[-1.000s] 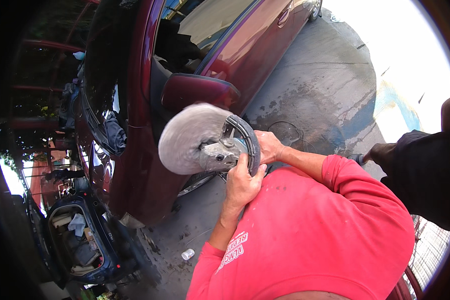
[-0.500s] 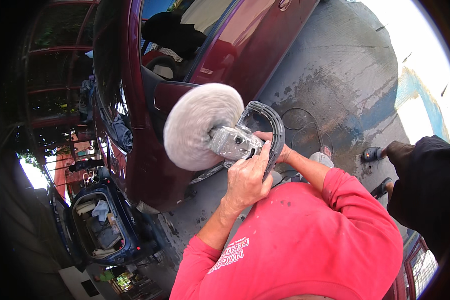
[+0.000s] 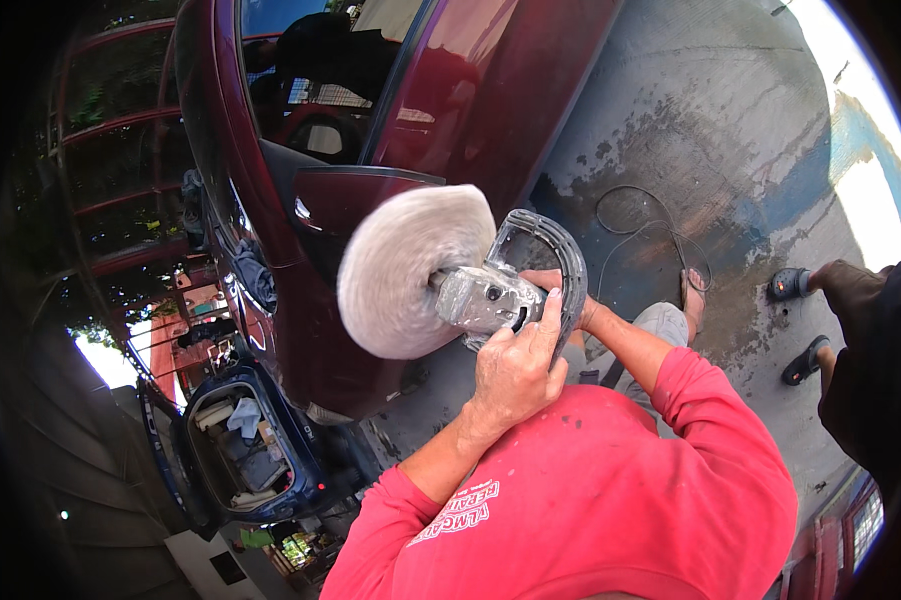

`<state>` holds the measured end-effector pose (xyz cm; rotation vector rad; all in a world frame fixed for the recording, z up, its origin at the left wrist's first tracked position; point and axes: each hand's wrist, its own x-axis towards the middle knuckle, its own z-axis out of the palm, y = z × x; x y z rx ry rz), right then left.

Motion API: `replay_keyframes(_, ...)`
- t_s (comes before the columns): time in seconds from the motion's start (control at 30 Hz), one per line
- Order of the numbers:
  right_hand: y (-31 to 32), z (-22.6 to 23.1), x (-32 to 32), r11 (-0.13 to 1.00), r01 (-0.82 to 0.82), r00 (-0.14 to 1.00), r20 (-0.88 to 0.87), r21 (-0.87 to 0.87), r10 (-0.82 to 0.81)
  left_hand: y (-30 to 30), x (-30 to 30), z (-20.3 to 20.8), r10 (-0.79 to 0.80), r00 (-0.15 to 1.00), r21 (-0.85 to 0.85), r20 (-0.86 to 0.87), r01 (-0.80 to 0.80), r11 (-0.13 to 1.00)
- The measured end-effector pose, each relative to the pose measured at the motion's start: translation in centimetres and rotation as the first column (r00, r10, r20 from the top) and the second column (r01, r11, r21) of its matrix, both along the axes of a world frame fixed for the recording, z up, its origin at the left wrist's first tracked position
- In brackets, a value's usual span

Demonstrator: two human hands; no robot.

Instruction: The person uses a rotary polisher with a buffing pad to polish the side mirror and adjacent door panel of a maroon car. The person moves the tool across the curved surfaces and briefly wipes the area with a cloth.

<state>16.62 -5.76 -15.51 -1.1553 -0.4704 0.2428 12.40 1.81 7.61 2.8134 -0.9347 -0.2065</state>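
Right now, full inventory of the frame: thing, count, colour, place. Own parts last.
Handheld polishing machine with grey metal body: 1, grey, centre, held in both hands.
Round fluffy wool pad: 1, off-white, on the machine, facing the car.
Black loop handle: 1, right of the body.
Dark red car: 1, upper centre.
Side mirror: 1, dark red, behind the pad.
Thin cable: 1, dark, looped on the concrete floor.
Dark blue open compartment: 1, lower left, holding clutter.
Bystander's sandalled feet: 2, dark, right edge.
Red long-sleeved shirt: 1, bottom.
Left hand: on the body.
Right hand: at the loop handle.
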Motion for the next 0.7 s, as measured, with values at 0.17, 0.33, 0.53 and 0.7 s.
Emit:
replay_keyframes(0.17,0.3,1.0,-1.8,1.0,-0.02,0.999,-0.042,-0.011,0.02,0.5,-0.6,-0.1,0.025,0.999,0.012,-0.037,-0.025,1.0)
replay_keyframes(0.33,-0.6,0.9,0.2,0.994,0.03,0.998,-0.055,-0.106,-0.036,0.8,0.2,0.3,-0.046,0.999,-0.051,0.004,0.046,0.998)
replay_keyframes(0.53,0.7,2.6,-0.3,0.972,0.211,0.971,0.134,-0.102,-0.197,4.2,-0.7,1.8,-0.047,0.998,-0.199,0.032,0.052,0.979)
replay_keyframes(0.7,2.1,5.3,-0.5,0.919,0.113,0.985,0.162,-0.377,-0.055,8.1,-1.7,2.6,0.025,0.997,-0.255,0.079,-0.004,0.967)
